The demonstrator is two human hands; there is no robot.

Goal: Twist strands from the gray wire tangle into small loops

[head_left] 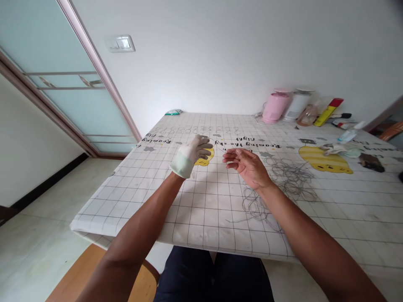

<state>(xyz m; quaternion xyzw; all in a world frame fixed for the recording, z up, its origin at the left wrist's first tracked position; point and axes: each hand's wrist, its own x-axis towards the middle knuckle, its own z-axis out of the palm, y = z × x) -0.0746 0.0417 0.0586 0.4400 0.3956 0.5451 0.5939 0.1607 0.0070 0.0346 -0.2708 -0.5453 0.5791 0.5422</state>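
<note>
Got a thin strand (221, 149) right in the gap between the two hands, over the tabletop (141, 209). Running from the left hand's fingertips to the right hand's, long axis mostly side to side, tipping down a bit toward the right hand. Super faint at both ends, so can't really say more on that.

Left hand (194, 153) in a pale glove (181, 165), palm down, fingers loosely bent and aimed at the strand. Right hand (248, 165) bare, fingers half curled, thumb up near the index finger, just across from the glove. Can't tell about an actual pinch on the strand for either one, not from this view.

Next out, a big messy tangle of grey strands (291, 178), beside and partly behind the right forearm, loops going every which way, no single direction. Beyond the hands, a row of small loopy grey shapes (195, 131), too faint to call.

Further off at the back right: pink cylinder (276, 108), white cylinder (297, 107), yellow-and-red container (328, 113) leaning over. Nearer on that side, crumpled pale fabric (340, 149) beside a dark object (372, 162).
</note>
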